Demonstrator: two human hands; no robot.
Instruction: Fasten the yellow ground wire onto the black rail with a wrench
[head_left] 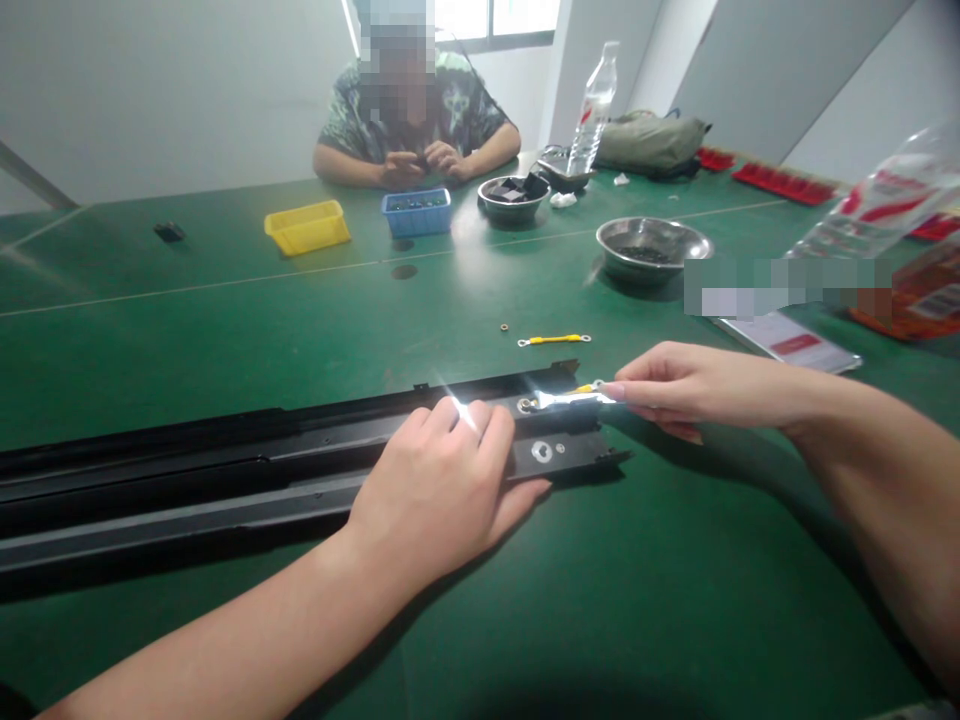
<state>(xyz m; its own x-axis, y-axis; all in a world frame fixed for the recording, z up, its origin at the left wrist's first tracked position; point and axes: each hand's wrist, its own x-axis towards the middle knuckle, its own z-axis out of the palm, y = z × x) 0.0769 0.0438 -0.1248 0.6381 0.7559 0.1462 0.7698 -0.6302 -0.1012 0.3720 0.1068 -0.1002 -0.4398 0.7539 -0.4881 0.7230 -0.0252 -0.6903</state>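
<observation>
My left hand (439,480) lies over the black metal rails (315,440), its fingers curled across them near their right end and the thumb along the near side. My right hand (675,390) is closed on a shiny wrench (559,399), whose jaw meets a nut (526,405) on the farther rail. A yellow wire with a ring terminal (586,389) runs beside the wrench, partly hidden by it. Just beyond the rails lie a second yellow wire with ring terminals (555,340) and a small brass-coloured nut (504,327).
Across the green table (225,340) sits a person (416,120), hands close together. Between us stand a yellow bin (307,228), a blue bin (417,213) and metal bowls (654,250) of small dark parts. Plastic bottles (592,115) and a white card (799,343) are at the right.
</observation>
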